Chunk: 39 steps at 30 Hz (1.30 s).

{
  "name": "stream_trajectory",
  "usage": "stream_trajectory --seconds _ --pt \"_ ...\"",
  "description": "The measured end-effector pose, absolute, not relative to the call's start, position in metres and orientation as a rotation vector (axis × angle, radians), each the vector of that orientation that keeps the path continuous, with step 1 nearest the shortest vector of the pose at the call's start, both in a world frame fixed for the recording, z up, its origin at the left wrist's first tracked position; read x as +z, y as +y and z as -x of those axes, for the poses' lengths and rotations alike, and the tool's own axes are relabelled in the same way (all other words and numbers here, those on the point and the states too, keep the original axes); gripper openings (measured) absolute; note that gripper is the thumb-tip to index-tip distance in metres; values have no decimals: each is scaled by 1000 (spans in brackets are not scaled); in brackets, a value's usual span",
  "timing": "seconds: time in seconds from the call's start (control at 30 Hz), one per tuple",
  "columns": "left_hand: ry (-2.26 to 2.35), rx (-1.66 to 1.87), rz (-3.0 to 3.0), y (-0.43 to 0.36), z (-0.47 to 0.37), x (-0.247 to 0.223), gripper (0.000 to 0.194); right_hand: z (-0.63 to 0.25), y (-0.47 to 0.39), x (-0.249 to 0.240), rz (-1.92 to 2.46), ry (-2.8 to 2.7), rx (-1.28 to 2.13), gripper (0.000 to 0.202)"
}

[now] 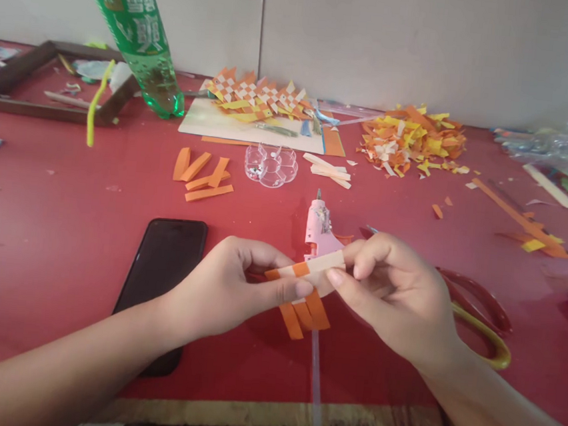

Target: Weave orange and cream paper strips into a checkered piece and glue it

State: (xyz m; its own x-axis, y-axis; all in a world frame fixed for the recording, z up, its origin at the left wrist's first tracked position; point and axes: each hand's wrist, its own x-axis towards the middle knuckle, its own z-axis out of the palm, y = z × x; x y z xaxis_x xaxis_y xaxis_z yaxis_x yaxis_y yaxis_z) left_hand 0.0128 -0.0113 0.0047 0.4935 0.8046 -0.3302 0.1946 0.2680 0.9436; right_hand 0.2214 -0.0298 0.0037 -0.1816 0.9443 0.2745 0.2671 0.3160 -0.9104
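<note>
A person's left hand (226, 286) and right hand (401, 296) are pinching woven paper strips (320, 275), apparently interlacing them, the next move likely calling for careful alignment.

We are in a craft workspace: a red tabletop (71, 233) bears a pink plastic glue gun (318, 223), woven orange-and-white paper pieces (260, 95) and a heap of orange-and-yellow paper scraps (411, 141).

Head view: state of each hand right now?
Left hand: grip closed, holding the woven paper strips.
Right hand: grip closed, pinching the woven paper strips near their cream end.
</note>
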Motion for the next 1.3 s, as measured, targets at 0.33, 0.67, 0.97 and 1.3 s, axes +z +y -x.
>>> stream_trajectory --seconds 0.33,0.67,0.97,1.3 --pt "1072 536 -1354 -10 -12 4 33 -221 -34 -2 1069 -1681 1035 17" --pt "1012 797 -1044 -4 -11 5 32 -240 -22 1 1343 -1891 510 9" --pt "991 981 -902 3 -9 -6 21 -299 11 9 1475 -2232 -333 13" --pt "900 1005 -673 8 -10 4 47 -335 -29 14 1610 -2359 -153 19"
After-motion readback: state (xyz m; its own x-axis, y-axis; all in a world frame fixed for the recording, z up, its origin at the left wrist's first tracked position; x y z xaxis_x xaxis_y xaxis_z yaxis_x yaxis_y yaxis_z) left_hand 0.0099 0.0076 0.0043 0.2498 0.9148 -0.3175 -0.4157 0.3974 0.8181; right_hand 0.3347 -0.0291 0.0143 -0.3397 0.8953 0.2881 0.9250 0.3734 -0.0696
